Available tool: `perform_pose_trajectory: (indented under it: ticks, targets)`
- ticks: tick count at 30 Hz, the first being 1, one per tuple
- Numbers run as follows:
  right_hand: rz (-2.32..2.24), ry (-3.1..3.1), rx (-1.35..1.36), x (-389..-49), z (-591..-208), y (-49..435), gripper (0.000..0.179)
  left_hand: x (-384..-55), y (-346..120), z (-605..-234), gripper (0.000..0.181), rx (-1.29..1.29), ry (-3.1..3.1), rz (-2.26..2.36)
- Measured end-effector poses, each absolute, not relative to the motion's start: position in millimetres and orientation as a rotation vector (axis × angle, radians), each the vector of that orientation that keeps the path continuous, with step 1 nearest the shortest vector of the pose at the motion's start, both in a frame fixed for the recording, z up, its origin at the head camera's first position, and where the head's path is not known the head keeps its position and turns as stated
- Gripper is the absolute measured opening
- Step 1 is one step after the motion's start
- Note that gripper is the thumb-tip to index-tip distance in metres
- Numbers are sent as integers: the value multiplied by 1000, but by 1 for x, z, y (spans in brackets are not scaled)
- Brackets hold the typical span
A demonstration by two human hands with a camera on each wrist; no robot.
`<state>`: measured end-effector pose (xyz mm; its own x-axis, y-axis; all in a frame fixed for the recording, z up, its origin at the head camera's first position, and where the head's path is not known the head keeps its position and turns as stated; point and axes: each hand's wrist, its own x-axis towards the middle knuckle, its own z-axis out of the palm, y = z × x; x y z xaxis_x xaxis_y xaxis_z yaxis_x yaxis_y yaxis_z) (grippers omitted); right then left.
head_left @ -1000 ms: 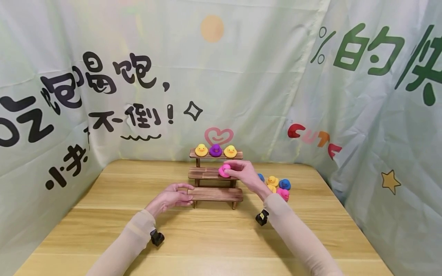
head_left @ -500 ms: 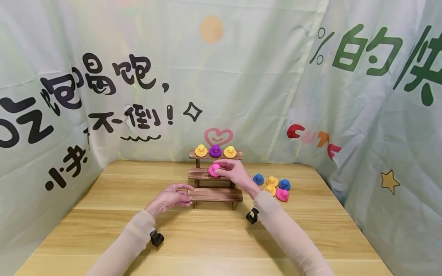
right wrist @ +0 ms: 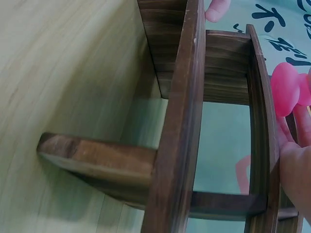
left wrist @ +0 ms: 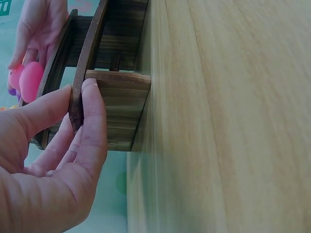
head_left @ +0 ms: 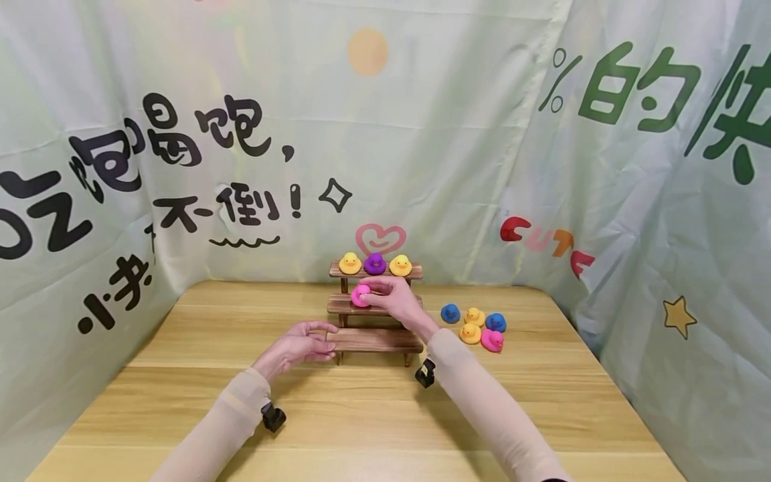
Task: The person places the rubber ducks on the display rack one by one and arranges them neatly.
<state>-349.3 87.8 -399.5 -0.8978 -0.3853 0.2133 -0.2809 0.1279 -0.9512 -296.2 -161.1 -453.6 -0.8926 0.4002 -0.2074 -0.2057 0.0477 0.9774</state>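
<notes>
A three-tier wooden display shelf (head_left: 376, 339) stands at the back of the table. My left hand (head_left: 299, 345) pinches the left end of its lowest tier; in the left wrist view the thumb and fingers (left wrist: 94, 111) lie on opposite faces of the board. My right hand (head_left: 394, 300) holds a pink rubber duck (head_left: 360, 295) at the left part of the middle tier. Whether the duck's base touches the board cannot be made out. On the top tier sit a yellow duck (head_left: 350, 264), a purple duck (head_left: 375, 264) and another yellow duck (head_left: 400, 266).
Right of the shelf, several loose ducks lie on the table (head_left: 361, 422): a blue duck (head_left: 450, 313), another blue duck (head_left: 496, 322), a yellow duck (head_left: 474, 316), a second yellow duck (head_left: 470, 333) and a pink duck (head_left: 492, 341). Printed cloth (head_left: 452, 167) hangs behind the table.
My right hand has carried the pink duck leftward along the middle tier, from its right part to its left part. The left hand keeps its hold on the lowest tier.
</notes>
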Motion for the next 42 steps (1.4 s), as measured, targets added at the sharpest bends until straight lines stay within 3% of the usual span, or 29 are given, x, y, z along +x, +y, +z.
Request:
perform_pose_trajectory:
  ticks: [19, 31, 42]
  targets:
    - [-1865, 2329, -728, -353, -399, 64, 39, -296, -162, -454, 45, 180, 1912, 1900]
    - [-1739, 2376, -808, -330, -375, 63, 37, -294, -162, -452, 45, 190, 1906, 1903]
    - [-1780, 2382, -773, -355, -402, 62, 36, -294, -161, -453, 45, 181, 1921, 1905]
